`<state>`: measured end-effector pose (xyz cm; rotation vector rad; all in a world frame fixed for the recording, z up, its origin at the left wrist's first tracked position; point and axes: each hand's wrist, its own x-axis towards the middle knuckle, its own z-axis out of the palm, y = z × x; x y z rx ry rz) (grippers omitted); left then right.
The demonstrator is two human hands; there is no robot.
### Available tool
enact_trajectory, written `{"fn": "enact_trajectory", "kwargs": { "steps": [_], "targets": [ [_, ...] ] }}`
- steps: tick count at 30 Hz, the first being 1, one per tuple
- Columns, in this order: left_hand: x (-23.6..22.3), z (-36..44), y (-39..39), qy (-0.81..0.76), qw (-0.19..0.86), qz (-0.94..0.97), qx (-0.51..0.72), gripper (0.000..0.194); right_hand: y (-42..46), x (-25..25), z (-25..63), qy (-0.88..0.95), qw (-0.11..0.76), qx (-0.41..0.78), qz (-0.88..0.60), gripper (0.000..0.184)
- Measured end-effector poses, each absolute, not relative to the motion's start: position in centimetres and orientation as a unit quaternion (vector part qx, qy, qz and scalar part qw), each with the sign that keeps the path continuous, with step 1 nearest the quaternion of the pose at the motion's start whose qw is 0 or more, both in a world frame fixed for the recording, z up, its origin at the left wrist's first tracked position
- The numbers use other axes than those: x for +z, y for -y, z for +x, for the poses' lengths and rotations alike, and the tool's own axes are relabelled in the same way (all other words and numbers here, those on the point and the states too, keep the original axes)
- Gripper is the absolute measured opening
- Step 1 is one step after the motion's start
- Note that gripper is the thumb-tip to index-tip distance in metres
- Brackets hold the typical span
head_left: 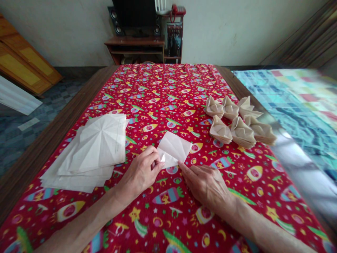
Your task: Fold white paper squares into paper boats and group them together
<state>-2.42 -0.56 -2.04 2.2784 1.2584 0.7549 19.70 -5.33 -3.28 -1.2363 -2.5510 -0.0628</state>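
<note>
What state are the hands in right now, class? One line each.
Left hand: closed, pinching the folded paper at its left side.
Right hand: index fingertip at the paper's near edge; open or closed cannot be told.

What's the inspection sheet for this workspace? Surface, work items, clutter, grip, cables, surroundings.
Surface: red patterned cloth over a brown table.
Work items: small folded paper between the hands; overlapping creased white sheets left; six folded-paper bundles right.
Clutter: nothing seen.
Grip: left hand pinches the folded paper's left side; right hand has a fingertip at its lower right edge.
Cables: nothing seen near the hands.
Surroundings: screen, red telephone, wooden cabinet, blue fabric.
</note>
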Motion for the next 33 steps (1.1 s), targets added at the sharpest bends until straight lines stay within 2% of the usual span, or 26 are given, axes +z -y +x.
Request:
{"fn": "enact_trajectory", "kwargs": {
  "steps": [3, 5, 9, 14, 17, 25, 33],
  "targets": [
    [-2.3, -2.4, 0.5, -0.456, 0.202, 0.821, 0.278, 0.022, 5.3, -3.3, 19.7, 0.889, 0.151, -0.022, -0.432, 0.036],
    [-2.5, -2.4, 0.5, -0.469, 0.182, 0.814, 0.292, 0.014, 5.3, -3.3, 19.7, 0.888, 0.152, -0.023, -0.434, 0.035],
    [-2.4, -2.2, 1.1, -0.461, 0.114, 0.837, 0.273, 0.032, 5.2, -3.2, 19.6, 0.889, 0.153, -0.022, -0.432, 0.034],
    [-2.0, -1.9, 2.2, -0.326, 0.009, 0.929, 0.174, 0.032, 5.2, -3.0, 19.5, 0.886, 0.154, -0.026, -0.436, 0.032],
    [-2.0, -1.8, 2.7, -0.298, 0.011, 0.944, 0.139, 0.037, 5.2, -2.9, 19.4, 0.885, 0.146, -0.026, -0.442, 0.032],
    [-0.9, -2.3, 3.7, -0.346, 0.046, 0.936, 0.043, 0.061, 5.3, -2.8, 19.3, 0.883, 0.138, -0.011, -0.448, 0.029],
    [-1.1, -4.0, 4.2, -0.360, 0.011, 0.932, 0.048, 0.060, 5.3, -3.3, 19.5, 0.883, 0.148, -0.020, -0.445, 0.031]
  ]
}}
